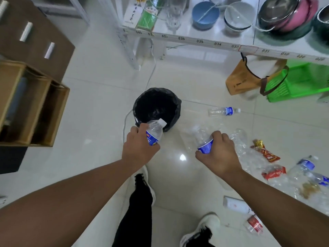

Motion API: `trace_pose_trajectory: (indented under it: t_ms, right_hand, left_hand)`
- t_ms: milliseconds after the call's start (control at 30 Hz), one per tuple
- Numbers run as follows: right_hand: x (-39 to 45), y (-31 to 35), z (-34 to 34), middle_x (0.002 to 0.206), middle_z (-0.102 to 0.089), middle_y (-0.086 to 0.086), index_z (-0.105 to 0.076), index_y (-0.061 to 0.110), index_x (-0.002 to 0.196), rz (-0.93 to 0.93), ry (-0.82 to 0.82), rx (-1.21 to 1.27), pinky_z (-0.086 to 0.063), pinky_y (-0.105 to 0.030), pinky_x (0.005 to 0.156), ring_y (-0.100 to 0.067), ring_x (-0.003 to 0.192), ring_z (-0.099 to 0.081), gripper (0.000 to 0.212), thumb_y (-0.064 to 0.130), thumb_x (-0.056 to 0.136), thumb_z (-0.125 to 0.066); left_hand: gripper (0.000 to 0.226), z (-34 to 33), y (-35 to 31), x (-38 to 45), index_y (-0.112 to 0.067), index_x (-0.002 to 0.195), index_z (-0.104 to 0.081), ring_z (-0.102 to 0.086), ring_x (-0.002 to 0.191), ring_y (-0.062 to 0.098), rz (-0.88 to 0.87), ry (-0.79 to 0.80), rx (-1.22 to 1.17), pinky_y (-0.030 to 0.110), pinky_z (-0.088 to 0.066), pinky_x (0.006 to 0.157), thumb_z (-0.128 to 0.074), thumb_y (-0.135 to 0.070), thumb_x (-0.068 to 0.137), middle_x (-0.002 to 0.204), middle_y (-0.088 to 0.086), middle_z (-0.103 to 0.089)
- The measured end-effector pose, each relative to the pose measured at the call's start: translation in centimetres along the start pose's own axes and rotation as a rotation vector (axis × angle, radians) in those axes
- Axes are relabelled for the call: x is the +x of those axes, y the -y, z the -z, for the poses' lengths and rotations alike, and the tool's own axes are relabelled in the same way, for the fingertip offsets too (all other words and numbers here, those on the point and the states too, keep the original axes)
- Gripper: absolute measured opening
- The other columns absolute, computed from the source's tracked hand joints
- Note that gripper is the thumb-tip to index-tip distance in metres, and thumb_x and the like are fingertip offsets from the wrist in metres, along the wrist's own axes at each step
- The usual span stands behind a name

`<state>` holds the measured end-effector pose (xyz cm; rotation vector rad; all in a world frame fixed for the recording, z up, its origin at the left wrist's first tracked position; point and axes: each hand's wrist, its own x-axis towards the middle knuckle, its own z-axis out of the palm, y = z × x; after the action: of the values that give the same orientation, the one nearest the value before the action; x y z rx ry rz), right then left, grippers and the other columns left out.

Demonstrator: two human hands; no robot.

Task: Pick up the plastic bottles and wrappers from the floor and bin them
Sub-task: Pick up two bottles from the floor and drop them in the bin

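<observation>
Clear plastic bottle with a blue label (pixel 154 133), gripped in the left hand (pixel 138 148), white cap tipped over the near rim of the round bin lined with a black bag (pixel 156 106).

The right hand (pixel 218 152) is clenched round a second clear, blue-labelled plastic bottle (pixel 203 139), held above the glossy white tiled floor (pixel 99 104) just right of the bin. And there's plenty left down there: one capped clear bottle with a blue label (pixel 223 111) lies on its side beyond the right hand, crumpled clear bottles (pixel 239 138) sit beside that hand, and red snack wrappers (pixel 265 152) mix with more bottles to the right. A white surface with numbered edge tape (pixel 199 41) carries bowls at the top, a green plastic basket (pixel 299 81) underneath it. White shoes and dark trousers show at the bottom.
</observation>
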<state>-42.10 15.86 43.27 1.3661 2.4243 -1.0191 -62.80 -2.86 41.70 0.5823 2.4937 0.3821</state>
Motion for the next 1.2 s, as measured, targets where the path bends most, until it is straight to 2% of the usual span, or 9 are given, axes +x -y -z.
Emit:
trace_pose_trajectory:
  t_ms: [200, 433, 633, 700, 767, 900, 1000, 1100, 1200]
  right_hand:
    - [5.5, 9.4, -5.1, 0.12, -0.054, -0.006, -0.046, 0.016, 0.125, -0.194, 0.031, 0.18, -0.053, -0.048, 0.096, -0.03, 0.11, -0.056, 0.075, 0.058, 0.078, -0.085]
    - [12.6, 16.3, -8.5, 0.113, -0.064, -0.011, -0.039, 0.022, 0.119, -0.313, 0.17, 0.381, -0.059, -0.043, 0.072, -0.028, 0.094, -0.071, 0.074, 0.051, 0.064, -0.078]
    - [20.0, 15.6, -12.9, 0.114, -0.067, -0.014, -0.042, 0.019, 0.121, -0.349, 0.152, 0.519, -0.05, -0.03, 0.063, -0.017, 0.08, -0.068, 0.059, 0.037, 0.083, -0.083]
    - [22.7, 14.5, -15.2, 0.123, -0.065, -0.012, -0.048, 0.016, 0.13, -0.336, 0.144, 0.485, -0.053, -0.031, 0.071, -0.02, 0.093, -0.069, 0.064, 0.047, 0.086, -0.082]
    - [25.0, 13.4, -17.3, 0.14, -0.059, -0.012, -0.051, 0.015, 0.145, -0.308, 0.204, 0.401, -0.056, -0.042, 0.096, -0.028, 0.117, -0.066, 0.076, 0.061, 0.09, -0.073]
    - [26.5, 11.6, -18.2, 0.155, -0.055, -0.009, -0.051, 0.022, 0.157, -0.241, 0.295, 0.31, -0.044, -0.045, 0.117, -0.03, 0.138, -0.056, 0.06, 0.053, 0.105, -0.052]
    - [25.3, 10.6, -16.4, 0.145, -0.065, -0.003, -0.063, 0.021, 0.146, -0.167, 0.307, 0.314, -0.048, -0.043, 0.114, -0.023, 0.132, -0.061, 0.041, 0.033, 0.109, -0.051]
    - [24.1, 10.1, -13.7, 0.118, -0.073, 0.005, -0.071, 0.024, 0.125, -0.233, 0.301, 0.375, -0.056, -0.043, 0.1, -0.02, 0.112, -0.069, 0.026, 0.028, 0.105, -0.056]
    - [23.2, 9.9, -11.1, 0.101, -0.074, 0.004, -0.073, 0.024, 0.111, -0.259, 0.329, 0.423, -0.062, -0.05, 0.093, -0.022, 0.098, -0.072, 0.019, 0.028, 0.102, -0.057]
  left_hand:
    - [0.078, 2.9, 4.9, 8.6, -0.022, 0.14, -0.042, -0.06, 0.109, 0.033, 0.17, 0.068, -0.25, 0.05, -0.057, 0.098, -0.084, -0.048, 0.08, 0.123, 0.008, -0.044]
    - [0.088, 4.0, 6.2, 17.2, -0.024, 0.147, -0.038, -0.059, 0.108, 0.026, 0.327, 0.193, -0.434, 0.039, -0.056, 0.091, -0.087, -0.048, 0.077, 0.134, 0.006, -0.041]
    - [0.092, -1.4, 6.4, 22.5, -0.025, 0.15, -0.04, -0.062, 0.117, 0.027, 0.311, 0.189, -0.46, 0.035, -0.055, 0.09, -0.091, -0.048, 0.076, 0.143, 0.008, -0.047]
    - [0.1, -3.9, 6.3, 24.4, -0.023, 0.157, -0.035, -0.062, 0.125, 0.029, 0.334, 0.223, -0.502, 0.042, -0.055, 0.103, -0.089, -0.055, 0.079, 0.15, 0.01, -0.048]
    - [0.106, -6.5, 6.3, 26.2, -0.018, 0.165, -0.028, -0.056, 0.138, 0.03, 0.339, 0.236, -0.508, 0.047, -0.048, 0.115, -0.083, -0.059, 0.084, 0.158, 0.012, -0.047]
    - [0.073, -9.3, 6.0, 26.9, -0.015, 0.158, -0.041, -0.058, 0.134, 0.035, 0.387, 0.178, -0.39, 0.045, -0.045, 0.115, -0.063, -0.051, 0.099, 0.151, 0.016, -0.056]
    - [0.059, -9.1, 5.2, 25.1, -0.018, 0.153, -0.048, -0.063, 0.124, 0.034, 0.362, 0.125, -0.375, 0.043, -0.051, 0.107, -0.062, -0.044, 0.101, 0.145, 0.013, -0.056]
    - [0.059, -7.6, 4.5, 23.6, -0.02, 0.155, -0.047, -0.059, 0.121, 0.027, 0.31, 0.077, -0.34, 0.034, -0.046, 0.099, -0.063, -0.039, 0.101, 0.151, 0.011, -0.049]
    - [0.054, -6.1, 3.8, 23.1, -0.02, 0.149, -0.052, -0.056, 0.098, 0.014, 0.289, 0.093, -0.321, 0.031, -0.043, 0.091, -0.063, -0.039, 0.1, 0.146, 0.009, -0.052]
